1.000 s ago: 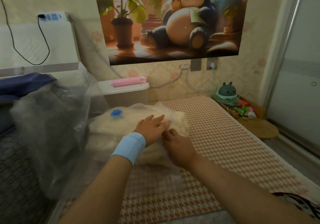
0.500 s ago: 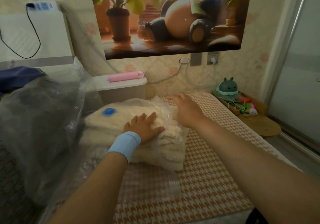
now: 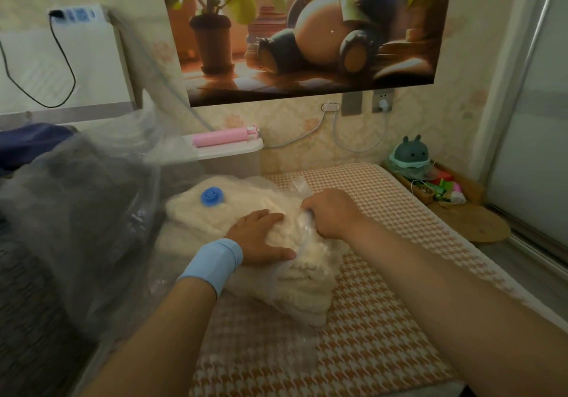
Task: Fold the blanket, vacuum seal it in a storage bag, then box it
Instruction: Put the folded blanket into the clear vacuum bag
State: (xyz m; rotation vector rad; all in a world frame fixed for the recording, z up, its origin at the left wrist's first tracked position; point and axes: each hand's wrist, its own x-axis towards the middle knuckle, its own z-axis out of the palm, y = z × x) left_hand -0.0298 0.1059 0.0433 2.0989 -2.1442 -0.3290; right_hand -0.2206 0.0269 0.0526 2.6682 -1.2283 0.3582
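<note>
Right hand (image 3: pixel 330 212) back, fingertips hidden

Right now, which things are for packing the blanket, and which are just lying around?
For the job: cream blanket, storage bag, blue valve, likely pink pump, plastic box.
Lying about: green plush toy, poster, white cable, wooden stool.

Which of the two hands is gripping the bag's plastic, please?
The right hand, curled round bunched plastic of the storage bag; the left hand lies flat on the bagged blanket.
</note>
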